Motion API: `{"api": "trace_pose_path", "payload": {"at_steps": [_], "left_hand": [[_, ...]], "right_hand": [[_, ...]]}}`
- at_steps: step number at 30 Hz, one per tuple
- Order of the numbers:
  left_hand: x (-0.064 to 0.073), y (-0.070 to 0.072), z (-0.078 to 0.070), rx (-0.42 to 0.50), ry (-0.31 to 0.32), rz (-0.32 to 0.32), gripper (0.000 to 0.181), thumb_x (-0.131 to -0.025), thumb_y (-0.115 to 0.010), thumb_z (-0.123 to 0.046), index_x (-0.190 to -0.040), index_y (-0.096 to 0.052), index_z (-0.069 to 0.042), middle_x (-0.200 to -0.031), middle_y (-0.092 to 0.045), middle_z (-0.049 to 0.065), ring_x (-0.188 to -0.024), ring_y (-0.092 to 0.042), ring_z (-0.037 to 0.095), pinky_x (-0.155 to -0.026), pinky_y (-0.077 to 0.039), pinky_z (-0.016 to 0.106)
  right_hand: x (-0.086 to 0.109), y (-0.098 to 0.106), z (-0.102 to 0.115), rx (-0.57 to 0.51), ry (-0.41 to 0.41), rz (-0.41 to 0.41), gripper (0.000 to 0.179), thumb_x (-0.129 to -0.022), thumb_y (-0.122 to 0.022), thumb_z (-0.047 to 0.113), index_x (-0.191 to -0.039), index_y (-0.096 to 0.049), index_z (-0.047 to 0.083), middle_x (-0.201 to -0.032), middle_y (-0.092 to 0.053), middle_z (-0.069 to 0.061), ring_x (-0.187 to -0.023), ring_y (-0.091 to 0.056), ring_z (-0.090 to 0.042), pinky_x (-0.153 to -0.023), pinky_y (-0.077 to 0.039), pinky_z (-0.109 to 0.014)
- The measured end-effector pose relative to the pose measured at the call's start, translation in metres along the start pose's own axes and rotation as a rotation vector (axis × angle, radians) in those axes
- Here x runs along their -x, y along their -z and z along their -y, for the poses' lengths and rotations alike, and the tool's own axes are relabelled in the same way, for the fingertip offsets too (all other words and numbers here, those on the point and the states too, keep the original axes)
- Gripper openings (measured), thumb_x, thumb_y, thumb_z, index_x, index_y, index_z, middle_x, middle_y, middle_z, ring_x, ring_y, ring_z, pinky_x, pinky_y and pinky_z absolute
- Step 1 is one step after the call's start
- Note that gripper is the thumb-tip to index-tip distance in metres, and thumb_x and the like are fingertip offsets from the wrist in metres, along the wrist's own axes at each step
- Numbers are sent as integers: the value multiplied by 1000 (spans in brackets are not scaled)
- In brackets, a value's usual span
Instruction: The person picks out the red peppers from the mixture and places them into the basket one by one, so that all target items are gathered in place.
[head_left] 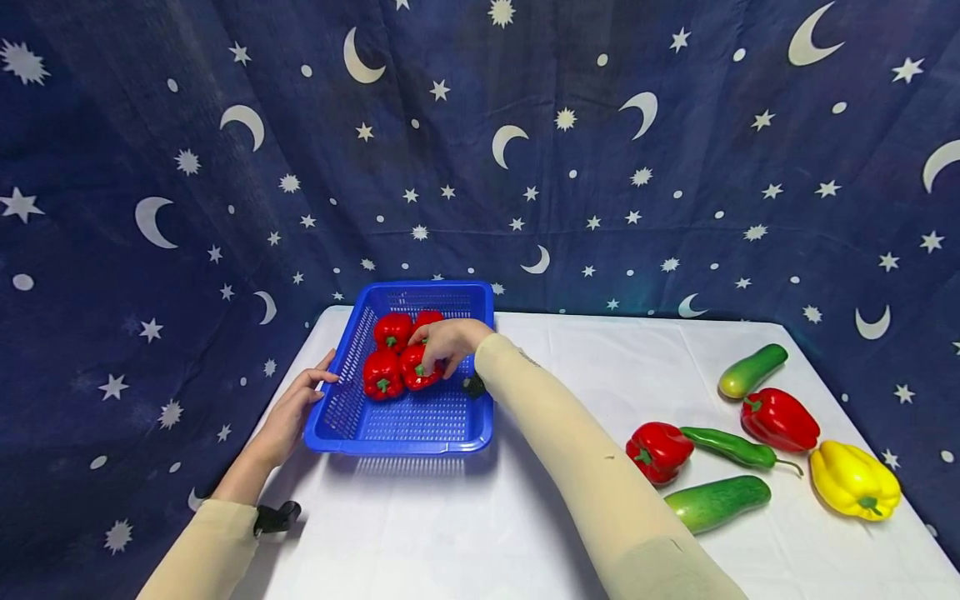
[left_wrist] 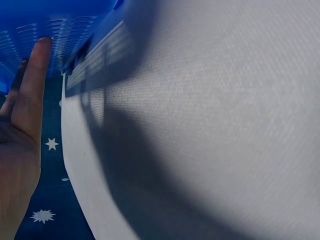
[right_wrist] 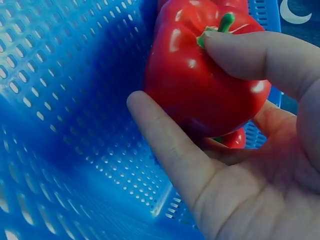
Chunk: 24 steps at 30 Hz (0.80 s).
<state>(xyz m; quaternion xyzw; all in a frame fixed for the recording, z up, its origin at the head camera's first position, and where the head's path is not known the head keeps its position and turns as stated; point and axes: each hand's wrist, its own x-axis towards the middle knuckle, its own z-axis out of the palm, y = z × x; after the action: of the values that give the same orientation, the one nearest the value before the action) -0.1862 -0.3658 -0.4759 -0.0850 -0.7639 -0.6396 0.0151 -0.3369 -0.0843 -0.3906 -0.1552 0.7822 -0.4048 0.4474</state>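
A blue perforated basket (head_left: pixel 397 448) stands at the back left of the table with several red bell peppers (head_left: pixel 383 374) inside. My right hand (head_left: pixel 450 340) reaches into it and holds the nearest-right red bell pepper (right_wrist: pixel 200 95). In the right wrist view the thumb presses beside its green stem and some fingers curve behind it, while one finger stretches out over the basket floor. Against the basket's left wall my left hand (head_left: pixel 296 404) rests with fairly straight fingers. One of its fingertips touches the slotted side in the left wrist view.
On the right of the white table (head_left: pixel 450 533) lie two red bell peppers (head_left: pixel 660 452), a yellow bell pepper (head_left: pixel 855 481), a long green chili pepper (head_left: pixel 731 447) and two green cucumber-like vegetables (head_left: pixel 720 502). A dark starry cloth (head_left: pixel 600 208) hangs behind.
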Motion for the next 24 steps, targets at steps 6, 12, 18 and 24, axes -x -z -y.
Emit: {"api": "trace_pose_path", "payload": {"at_steps": [6, 12, 18, 24], "left_hand": [[0, -1, -2, -10, 9, -1, 34, -99, -30, 1, -128, -47, 5, -171, -13, 6, -156, -1, 35, -103, -28, 8], [1, -2, -3, -34, 20, -10, 34, -99, -30, 1, -128, -47, 4, -171, -14, 4, -157, -2, 33, -102, -27, 7], [1, -2, -3, -21, 27, -10, 34, -99, -30, 1, -129, -47, 5, -171, -13, 5, -156, -1, 35, -102, -29, 8], [0, -1, -3, -9, 28, -12, 34, -98, -31, 1, -128, -48, 5, -171, -13, 5, -156, -1, 34, -103, -28, 8]], "right_hand": [[-4, -3, -5, 33, -1, -5, 77, -82, -72, -12, -150, -49, 16, -153, -34, -16, -125, -52, -35, -94, -53, -51], [-4, -3, -9, 46, 10, -8, 80, -82, -73, -11, -152, -47, 17, -157, -31, -15, -127, -52, -35, -93, -53, -49], [-3, -1, -11, 47, 2, -1, 84, -81, -74, -10, -155, -43, 17, -159, -32, -14, -125, -54, -34, -93, -53, -49], [-2, 2, -11, 28, 7, 34, 82, -83, -71, -12, -156, -42, 13, -157, -33, -16, -124, -53, -33, -96, -51, -50]]}}
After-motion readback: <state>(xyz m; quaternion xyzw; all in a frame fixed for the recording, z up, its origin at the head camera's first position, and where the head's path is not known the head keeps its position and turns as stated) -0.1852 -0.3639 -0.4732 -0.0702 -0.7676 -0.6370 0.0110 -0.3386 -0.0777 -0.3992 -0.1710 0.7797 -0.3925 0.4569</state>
